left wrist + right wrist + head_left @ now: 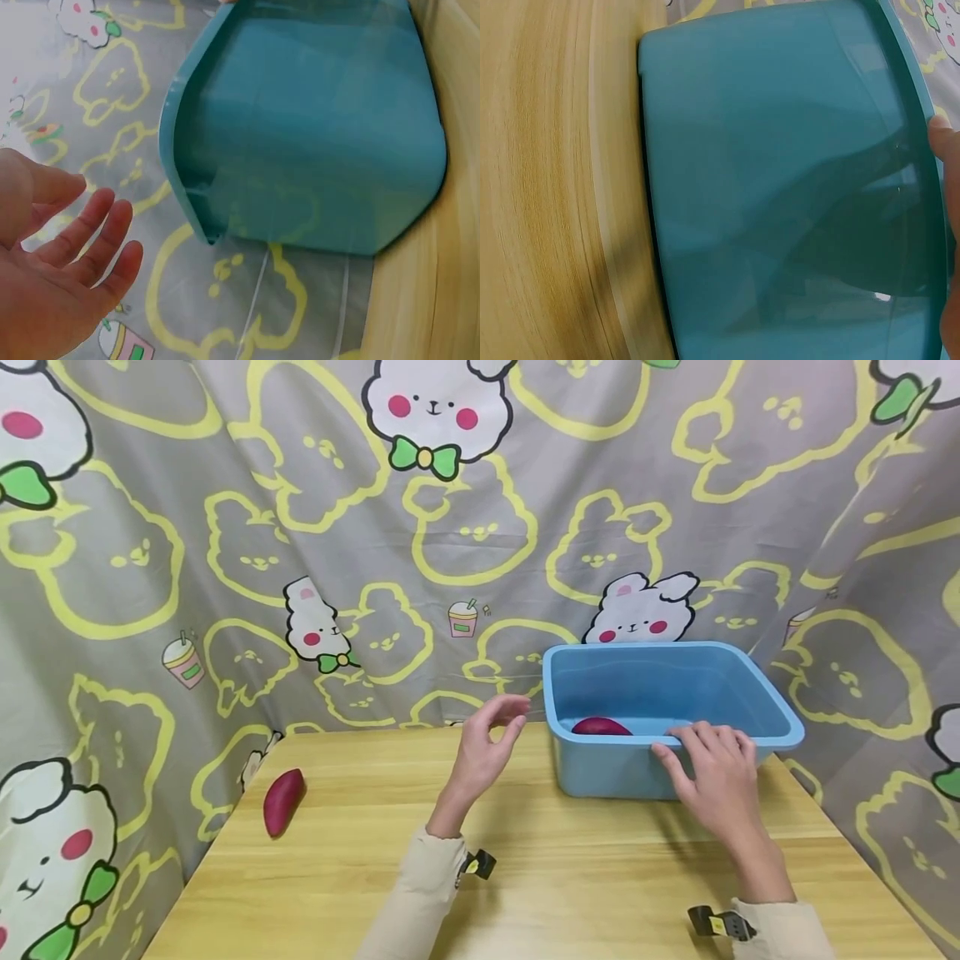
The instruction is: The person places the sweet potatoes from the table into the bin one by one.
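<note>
My right hand (pixel 720 781) holds the near rim of a blue plastic tub (pixel 622 768), with its fingers over the edge and the thumb in front. In the right wrist view the thumb (pixel 941 139) rests against the rim. Inside the tub lies a purple sweet potato (pixel 600 726), partly hidden by the near wall. To the left of the tub my left hand (pixel 483 747) hovers above the table, fingers loosely bent and holding nothing; the left wrist view shows this hand (pixel 67 262) apart from the tub (pixel 315 127). A second sweet potato (pixel 283 802) lies at the table's left side.
The wooden table (pixel 360 860) narrows toward its far edge, where the tub stands at the back right. A grey patterned curtain (pixel 480 552) hangs behind the table and along both sides.
</note>
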### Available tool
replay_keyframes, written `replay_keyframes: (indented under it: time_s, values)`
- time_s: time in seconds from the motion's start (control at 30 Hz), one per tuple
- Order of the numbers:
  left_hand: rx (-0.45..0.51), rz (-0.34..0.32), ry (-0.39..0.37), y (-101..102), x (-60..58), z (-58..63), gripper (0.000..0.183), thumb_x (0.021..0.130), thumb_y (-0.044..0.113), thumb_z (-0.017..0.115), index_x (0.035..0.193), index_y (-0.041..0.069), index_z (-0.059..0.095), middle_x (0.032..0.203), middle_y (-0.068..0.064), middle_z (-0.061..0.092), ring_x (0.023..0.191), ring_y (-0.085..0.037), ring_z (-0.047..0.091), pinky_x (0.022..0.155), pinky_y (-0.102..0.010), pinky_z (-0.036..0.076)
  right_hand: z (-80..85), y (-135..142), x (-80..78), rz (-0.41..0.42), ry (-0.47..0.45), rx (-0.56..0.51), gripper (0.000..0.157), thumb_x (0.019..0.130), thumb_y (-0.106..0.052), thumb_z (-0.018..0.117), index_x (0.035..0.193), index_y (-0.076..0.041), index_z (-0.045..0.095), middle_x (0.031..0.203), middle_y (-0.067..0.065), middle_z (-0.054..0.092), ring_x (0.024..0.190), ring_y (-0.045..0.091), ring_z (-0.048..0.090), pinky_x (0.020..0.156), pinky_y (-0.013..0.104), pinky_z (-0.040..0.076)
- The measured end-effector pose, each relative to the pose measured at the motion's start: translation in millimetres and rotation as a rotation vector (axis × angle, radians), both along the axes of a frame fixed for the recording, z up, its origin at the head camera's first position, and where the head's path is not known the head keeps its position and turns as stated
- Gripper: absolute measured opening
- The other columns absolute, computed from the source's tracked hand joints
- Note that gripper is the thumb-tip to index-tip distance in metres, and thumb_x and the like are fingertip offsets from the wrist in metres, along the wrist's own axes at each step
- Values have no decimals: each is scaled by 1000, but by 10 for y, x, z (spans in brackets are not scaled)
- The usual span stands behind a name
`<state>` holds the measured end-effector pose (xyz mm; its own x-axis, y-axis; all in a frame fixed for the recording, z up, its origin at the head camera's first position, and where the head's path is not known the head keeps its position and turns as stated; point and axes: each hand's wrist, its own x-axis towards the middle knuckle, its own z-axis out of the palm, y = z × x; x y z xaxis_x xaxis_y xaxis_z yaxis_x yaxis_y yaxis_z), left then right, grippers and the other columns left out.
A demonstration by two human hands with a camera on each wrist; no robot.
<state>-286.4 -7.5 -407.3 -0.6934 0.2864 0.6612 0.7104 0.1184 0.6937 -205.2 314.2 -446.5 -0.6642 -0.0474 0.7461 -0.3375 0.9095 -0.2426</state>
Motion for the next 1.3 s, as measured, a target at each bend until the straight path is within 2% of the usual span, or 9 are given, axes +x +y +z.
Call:
replay_keyframes:
  time_s: [0.23, 0.37, 0.6, 0.73, 0.9, 1.03, 1.17, 1.3]
  values:
    - [-36, 25, -26, -204, 7, -79, 22, 101, 2, 63, 121, 5, 68, 115, -10, 72, 105, -22, 69, 89, -45, 55, -54, -27, -4, 2, 0, -3, 32, 88, -27, 78, 110, -5, 70, 104, 16, 66, 104, 41, 52, 98, 65, 29]
    - [-42, 54, -6, -322, 11, -115, 22, 99, -1, 64, 121, 3, 68, 114, -8, 72, 103, -24, 69, 88, -45, 55, -81, -39, -3, 11, 6, -4, 32, 87, -26, 79, 109, -5, 70, 103, 16, 66, 104, 41, 53, 98, 65, 29]
    - [-47, 97, 14, -474, -2, -86, 21, 100, 3, 64, 120, 7, 70, 112, -5, 71, 101, -25, 69, 88, -45, 56, -94, -45, 14, 16, 13, -14, 32, 87, -26, 79, 110, -5, 70, 104, 16, 66, 104, 41, 52, 98, 65, 29]
    - [-46, 127, 5, -556, -20, -82, 21, 100, 4, 66, 119, 8, 71, 112, -8, 70, 103, -25, 67, 87, -49, 55, -72, -44, 18, 15, 16, -15, 33, 86, -25, 79, 110, -4, 69, 104, 17, 65, 103, 41, 52, 98, 65, 28]
    - [-99, 178, 20, -664, -27, -59, 20, 99, 10, 69, 119, 9, 72, 116, -12, 68, 109, -26, 62, 89, -46, 51, -44, -34, 6, 14, 16, -8, 34, 86, -25, 79, 110, -3, 69, 104, 18, 65, 103, 42, 52, 99, 66, 28]
    - [-139, 222, 11, -739, -36, -43, 21, 99, 10, 69, 120, 6, 71, 119, -9, 66, 112, -25, 60, 92, -43, 48, -24, -25, -9, 14, 16, -5, 34, 87, -26, 78, 111, -3, 69, 105, 17, 65, 104, 42, 52, 99, 65, 28]
    - [-145, 235, 1, -787, -62, -40, 22, 99, 8, 69, 121, 7, 70, 122, -8, 66, 113, -23, 59, 93, -45, 47, 4, -12, -13, 6, 7, -2, 34, 88, -27, 77, 111, -3, 69, 105, 18, 65, 105, 43, 52, 99, 66, 28]
    - [-143, 238, -4, -826, -84, -37, 24, 98, 8, 69, 122, 8, 70, 125, -9, 65, 115, -29, 58, 95, -47, 46, 4, 1, -7, -2, -1, -5, 35, 89, -28, 76, 113, -3, 69, 107, 19, 65, 106, 43, 52, 100, 66, 28]
